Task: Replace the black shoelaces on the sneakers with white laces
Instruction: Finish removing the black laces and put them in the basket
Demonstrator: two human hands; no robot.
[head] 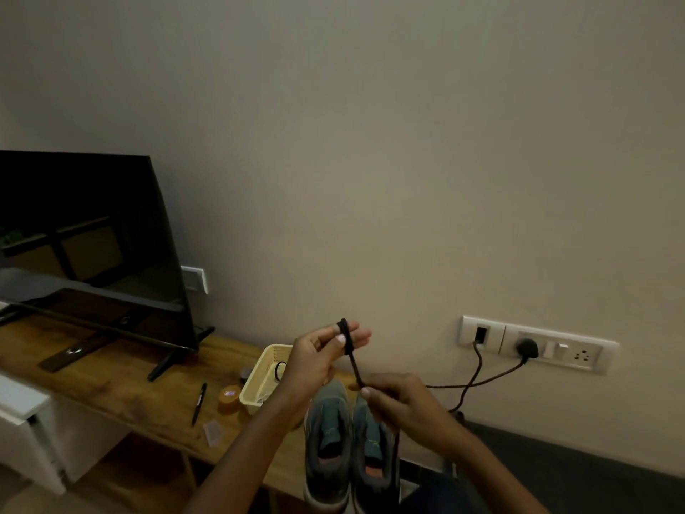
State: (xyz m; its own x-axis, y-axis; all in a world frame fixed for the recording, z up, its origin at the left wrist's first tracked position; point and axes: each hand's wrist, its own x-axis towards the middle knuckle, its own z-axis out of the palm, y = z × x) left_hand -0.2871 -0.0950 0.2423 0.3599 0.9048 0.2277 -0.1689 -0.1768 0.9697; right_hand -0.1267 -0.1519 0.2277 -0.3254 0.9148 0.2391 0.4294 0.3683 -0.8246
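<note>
1. Head view, lower centre of frame: left hand point(319, 359) raised, fingers extended and a little spread, with the black shoelace point(353, 359) wrapped in loops around its fingertips; thumb pressed against the wraps.
2. Right hand point(402, 404) lower and to the right, thumb and forefinger pinched closed on the same lace; lace runs taut diagonally between the two hands, its tail drops below the right hand.
3. Pair of grey sneakers point(350, 445) directly under the hands at bottom centre, side by side, toes toward the wall, teal tongues showing, no laces visible in eyelets.
4. Cream plastic basket point(259, 380) just left of the sneakers, partly behind the left hand; a dark loop lies inside, cannot tell what.
5. Wooden table point(122, 387) at lower left carries a pen point(199, 404) and a small orange round tin point(229, 398) near the basket.
6. TV point(85, 250) at left, screen dark.
7. Wall socket panel point(533, 345) at right, black plug and cables hanging.
</note>
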